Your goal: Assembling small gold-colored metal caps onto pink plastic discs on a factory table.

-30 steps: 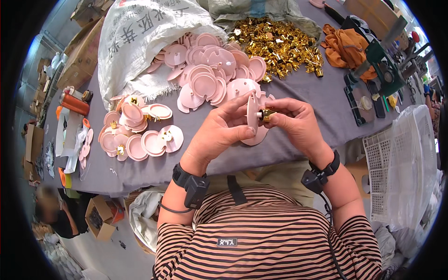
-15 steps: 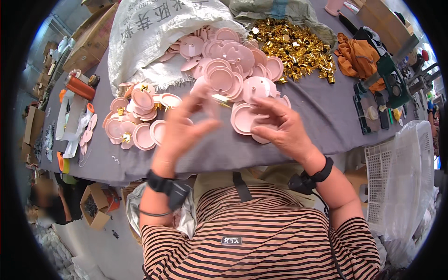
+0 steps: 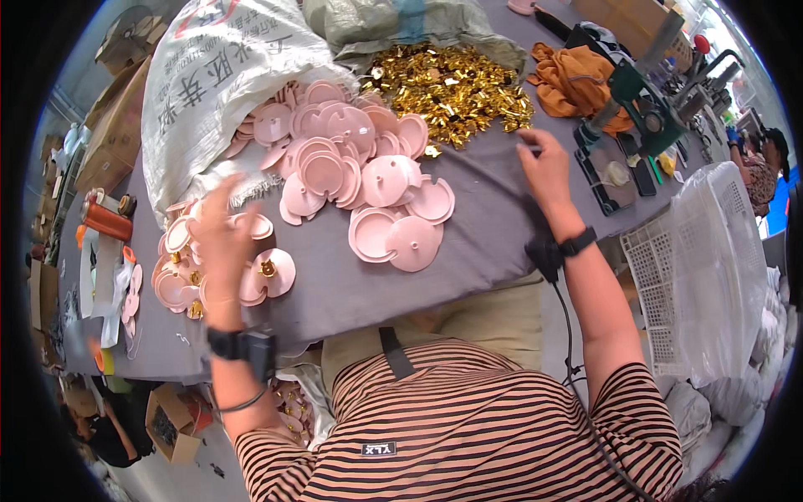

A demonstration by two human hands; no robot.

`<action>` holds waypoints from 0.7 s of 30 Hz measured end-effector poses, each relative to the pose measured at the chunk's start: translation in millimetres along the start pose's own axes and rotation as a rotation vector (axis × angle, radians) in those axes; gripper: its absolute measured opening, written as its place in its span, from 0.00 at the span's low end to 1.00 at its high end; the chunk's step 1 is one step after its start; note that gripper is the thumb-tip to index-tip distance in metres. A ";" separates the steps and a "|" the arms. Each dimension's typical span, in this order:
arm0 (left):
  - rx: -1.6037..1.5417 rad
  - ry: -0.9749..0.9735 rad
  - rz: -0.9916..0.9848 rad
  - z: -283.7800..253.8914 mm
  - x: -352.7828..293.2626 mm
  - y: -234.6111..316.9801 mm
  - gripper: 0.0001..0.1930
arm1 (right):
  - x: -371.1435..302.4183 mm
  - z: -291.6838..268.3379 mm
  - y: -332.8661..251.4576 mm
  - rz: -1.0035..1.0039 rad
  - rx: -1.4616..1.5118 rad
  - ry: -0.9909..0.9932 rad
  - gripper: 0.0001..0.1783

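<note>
My left hand (image 3: 224, 238), smeared by motion, is over the left-hand cluster of round pink plastic discs (image 3: 174, 289); its fingers are too blurred to read. Gold-coloured metal fittings sit on some of those discs, one being a gold fitting (image 3: 268, 268) on a disc beside my wrist. My right hand (image 3: 548, 171) hovers at the right edge of a heap of shiny gold fittings (image 3: 452, 92). Its thumb and forefinger are bent with a small gap between them, and nothing shows in it. Between my hands lies a larger heap of notched pink discs (image 3: 322, 171), some with a small central peg.
A white woven sack (image 3: 226, 84) lies behind the discs. At the right stand a green hand press (image 3: 640, 100) and an orange cloth (image 3: 573, 79). A copper-coloured spool (image 3: 107, 217) is at the far left. White plastic crates (image 3: 652, 268) stand beside the table's right edge.
My hands have moved apart from the middle: the left over the left cluster, the right toward the gold heap. The view has shifted, so the table's contents appear farther left.
</note>
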State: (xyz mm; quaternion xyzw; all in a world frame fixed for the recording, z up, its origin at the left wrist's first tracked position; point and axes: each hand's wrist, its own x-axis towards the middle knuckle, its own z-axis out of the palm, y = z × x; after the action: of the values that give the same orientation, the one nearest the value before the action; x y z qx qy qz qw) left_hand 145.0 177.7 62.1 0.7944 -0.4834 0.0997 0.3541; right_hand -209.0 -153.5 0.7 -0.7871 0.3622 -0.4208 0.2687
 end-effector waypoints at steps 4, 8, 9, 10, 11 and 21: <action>0.025 -0.045 0.362 102.0 16.2 49.6 0.24 | 38.6 -5.8 48.4 -0.147 -0.411 0.131 0.13; 0.067 -0.116 0.376 132.6 28.3 55.9 0.17 | 50.8 -16.6 73.9 -0.015 -0.532 -0.072 0.11; 0.073 -0.146 0.367 131.5 27.7 56.1 0.16 | 48.0 -20.0 71.4 -0.027 -0.570 -0.082 0.10; 0.041 -0.212 0.302 128.2 29.2 54.7 0.19 | 44.6 -21.5 64.8 -0.039 -0.549 -0.092 0.10; 0.058 -0.209 0.290 121.9 28.0 50.6 0.19 | 41.3 -24.0 57.7 -0.030 -0.502 -0.076 0.09; -0.540 -0.025 -0.174 106.0 29.1 48.6 0.13 | 11.1 -23.7 -15.0 0.142 0.300 -0.144 0.16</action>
State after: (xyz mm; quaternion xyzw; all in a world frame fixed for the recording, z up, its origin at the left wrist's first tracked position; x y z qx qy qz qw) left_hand 99.6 73.8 22.0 0.7111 -0.4267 -0.0734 0.5540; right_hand -219.9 -156.3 28.7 -0.7388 0.3299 -0.3924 0.4375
